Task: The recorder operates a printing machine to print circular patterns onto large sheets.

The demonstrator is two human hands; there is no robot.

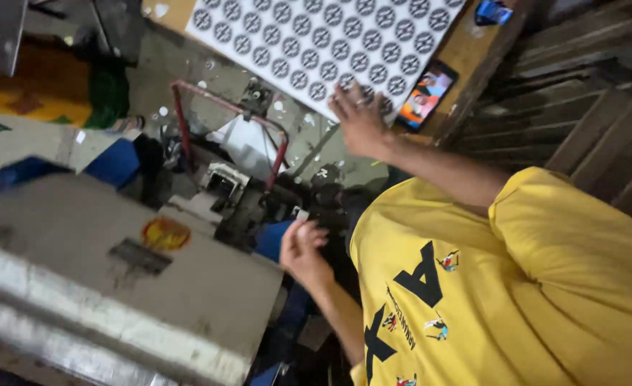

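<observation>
On the far counter [466,53] the sheet [316,43] of printed discs lies under the right hand [359,118], fingers spread flat. The phone [424,94] just right could get knocked. The left hand [303,250], near the machine [237,207], pinches something small; it might drop.

A rough grey concrete floor [166,71] runs through the middle of the view, speckled with small pale scraps. A wooden worktop [466,50] stands at the top right, and dark wooden slats [580,93] fill the right side beside it. A grey metal machine housing [116,286] with a round yellow-red sticker takes up the lower left. A red tubular frame [187,121] rises behind it. Yellow and green cloth [44,89] lies at the upper left. The light is dim and even.
</observation>
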